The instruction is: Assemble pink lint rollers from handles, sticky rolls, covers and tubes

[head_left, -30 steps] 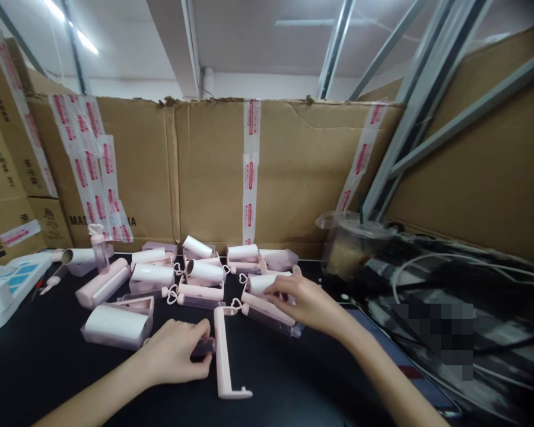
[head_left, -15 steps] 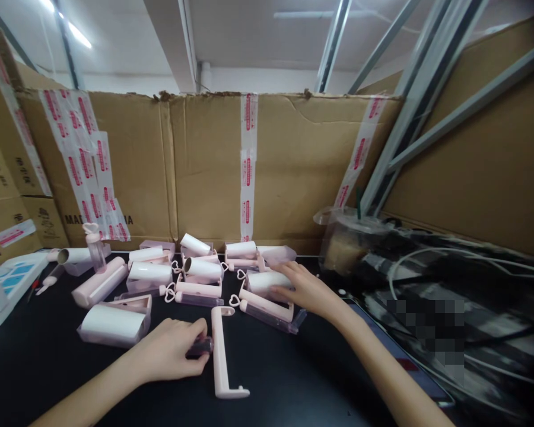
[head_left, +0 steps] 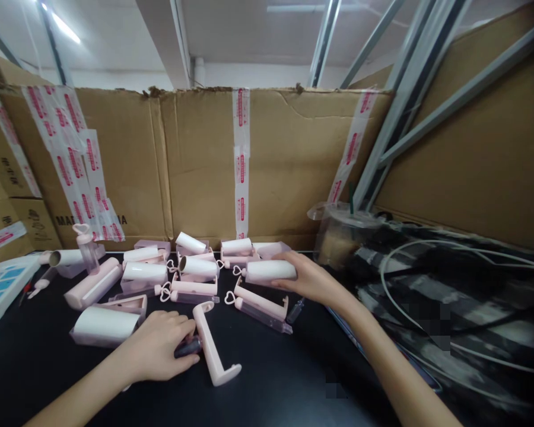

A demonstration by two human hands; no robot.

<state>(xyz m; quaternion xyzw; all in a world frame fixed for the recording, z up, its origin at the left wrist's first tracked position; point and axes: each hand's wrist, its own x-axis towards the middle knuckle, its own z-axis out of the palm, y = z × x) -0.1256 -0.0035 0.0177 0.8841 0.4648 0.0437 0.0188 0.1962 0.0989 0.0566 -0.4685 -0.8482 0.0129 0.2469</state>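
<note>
My left hand (head_left: 164, 344) is closed on a dark translucent tube (head_left: 188, 348), most of it hidden in the palm. The tube's end meets a pale pink U-shaped roller frame (head_left: 210, 347), which sits tilted just right of my fingers; whether the two are joined, I cannot tell. Farther right, my right hand (head_left: 305, 276) grips the right end of a white paper roll (head_left: 269, 270). Just below that roll lie another pink frame (head_left: 262, 301) and a clear tube with a heart-shaped loop (head_left: 262, 317). A small clear piece (head_left: 296, 311) lies below my right wrist.
Several white rolls, pink frames and heart-looped tubes cover the back of the black table, including a large roll (head_left: 104, 325) at left. A drink cup (head_left: 342, 237), white cable (head_left: 382, 267) and phone (head_left: 409, 362) are on the right. Cardboard (head_left: 200, 166) walls the back.
My right hand has raised the white roll off the pink frame beneath it and moved it slightly right. The frame by my left hand has tilted, its top swinging left. The camera view has shifted a little.
</note>
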